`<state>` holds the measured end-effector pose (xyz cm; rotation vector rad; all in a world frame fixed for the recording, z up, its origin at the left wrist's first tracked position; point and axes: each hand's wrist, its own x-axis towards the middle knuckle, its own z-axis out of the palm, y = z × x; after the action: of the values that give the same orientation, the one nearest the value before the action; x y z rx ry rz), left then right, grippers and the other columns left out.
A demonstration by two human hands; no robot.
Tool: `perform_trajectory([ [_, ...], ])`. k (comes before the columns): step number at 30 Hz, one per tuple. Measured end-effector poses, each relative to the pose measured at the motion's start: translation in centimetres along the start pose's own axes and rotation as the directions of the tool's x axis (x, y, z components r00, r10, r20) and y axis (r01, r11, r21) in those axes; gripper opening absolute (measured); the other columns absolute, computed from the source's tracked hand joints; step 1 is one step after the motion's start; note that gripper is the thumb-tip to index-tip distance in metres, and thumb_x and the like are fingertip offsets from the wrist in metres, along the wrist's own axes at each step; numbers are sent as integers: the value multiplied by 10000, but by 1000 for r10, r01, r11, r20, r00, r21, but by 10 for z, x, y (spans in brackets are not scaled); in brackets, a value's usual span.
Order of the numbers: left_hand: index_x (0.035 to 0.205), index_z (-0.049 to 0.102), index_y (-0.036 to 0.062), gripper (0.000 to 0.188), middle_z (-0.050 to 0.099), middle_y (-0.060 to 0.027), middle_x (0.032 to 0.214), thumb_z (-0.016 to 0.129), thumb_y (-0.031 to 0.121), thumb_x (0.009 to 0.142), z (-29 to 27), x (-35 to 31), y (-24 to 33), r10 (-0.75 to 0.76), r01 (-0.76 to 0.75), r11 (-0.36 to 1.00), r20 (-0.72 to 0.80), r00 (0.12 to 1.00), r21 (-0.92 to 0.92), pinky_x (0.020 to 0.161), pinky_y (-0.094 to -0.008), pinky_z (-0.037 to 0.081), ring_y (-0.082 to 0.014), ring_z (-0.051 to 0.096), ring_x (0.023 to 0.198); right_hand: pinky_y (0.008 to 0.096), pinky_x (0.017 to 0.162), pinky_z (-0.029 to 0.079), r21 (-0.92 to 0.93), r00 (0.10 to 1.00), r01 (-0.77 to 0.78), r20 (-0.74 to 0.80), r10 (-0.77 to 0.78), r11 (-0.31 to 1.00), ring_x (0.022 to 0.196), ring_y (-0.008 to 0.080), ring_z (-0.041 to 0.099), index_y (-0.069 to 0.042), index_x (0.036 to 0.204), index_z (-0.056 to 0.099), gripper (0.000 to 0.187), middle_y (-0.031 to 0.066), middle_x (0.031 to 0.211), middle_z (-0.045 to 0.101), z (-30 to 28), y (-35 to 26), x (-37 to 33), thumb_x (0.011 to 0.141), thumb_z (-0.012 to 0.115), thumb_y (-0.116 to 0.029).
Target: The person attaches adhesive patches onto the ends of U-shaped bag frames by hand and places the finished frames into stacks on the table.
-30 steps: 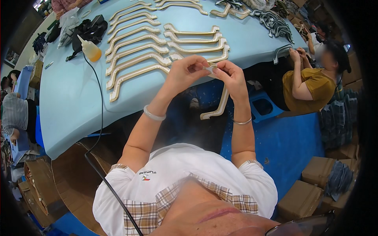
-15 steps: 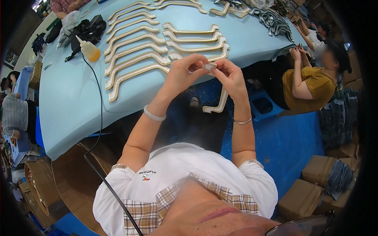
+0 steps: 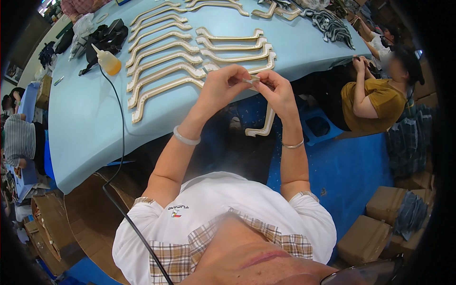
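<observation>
Two bare hands, raised together at the near edge of the work: left grip point(image 3: 221, 88), thumb and fingertips pinching a small pale piece; right grip point(image 3: 280, 92), thumb and fingers closed on the same piece from the other side. One bent strip point(image 3: 270, 115), tan with white, its upper part hidden by the right grip, its hooked lower end hanging clear of the surface point(image 3: 85, 135) — whether the pale piece is part of it cannot be told. One white bangle point(image 3: 185, 137) on the left wrist; one thin metal bangle point(image 3: 292, 145) on the right. Beyond the hands, on the pale blue surface: a short stack of similar strips point(image 3: 232, 47), curved ends to the right, the nearest partly covered by the fingers; left of it, a long column of strips point(image 3: 164, 89), laid side by side. Further left, one squeeze bottle point(image 3: 109, 62) with amber contents, one black bundle point(image 3: 110, 39) and a clear plastic bag point(image 3: 82, 29). One black cord point(image 3: 123, 123), crossing the left part. Far right, one heap of dark grey bent pieces point(image 3: 335, 31). Beside the surface, one co-worker point(image 3: 375, 107) in a mustard top — seated on a blue stool point(image 3: 316, 127).
</observation>
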<state>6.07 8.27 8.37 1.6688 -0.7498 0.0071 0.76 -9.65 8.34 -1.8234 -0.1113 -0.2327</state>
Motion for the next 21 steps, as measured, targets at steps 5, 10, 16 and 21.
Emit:
perform_trajectory([
  [5,896,648,19,153,671,-43,783,722,27,762,1,-1,1,-2,3,998,-15,1000,62,655,-233,519,-102,648,692,199,751,454,90,997,-70,48,66,993,811,57,549,21,962,597,109,10,861,598,-2,-2,1,890,612,-60],
  [10,889,646,17,145,678,-48,789,708,-5,760,4,-1,0,54,-52,996,-24,998,72,663,-239,526,-114,662,718,198,744,441,252,994,-100,71,84,962,815,52,533,13,956,599,138,1,862,588,-1,-2,2,902,620,-113],
  [16,870,632,16,140,675,-50,802,710,-14,758,5,0,-4,64,-62,996,-24,998,69,664,-239,526,-118,664,733,187,719,437,183,995,-95,46,88,979,781,45,521,11,936,597,104,-5,855,585,4,0,2,893,626,-79],
  [21,959,598,20,197,639,-38,790,700,14,790,7,-2,-5,8,-8,1000,-25,1000,-30,678,-234,513,-101,622,727,213,649,437,91,998,-38,-56,43,995,723,47,533,-7,895,616,147,6,791,628,5,9,2,836,678,-127],
])
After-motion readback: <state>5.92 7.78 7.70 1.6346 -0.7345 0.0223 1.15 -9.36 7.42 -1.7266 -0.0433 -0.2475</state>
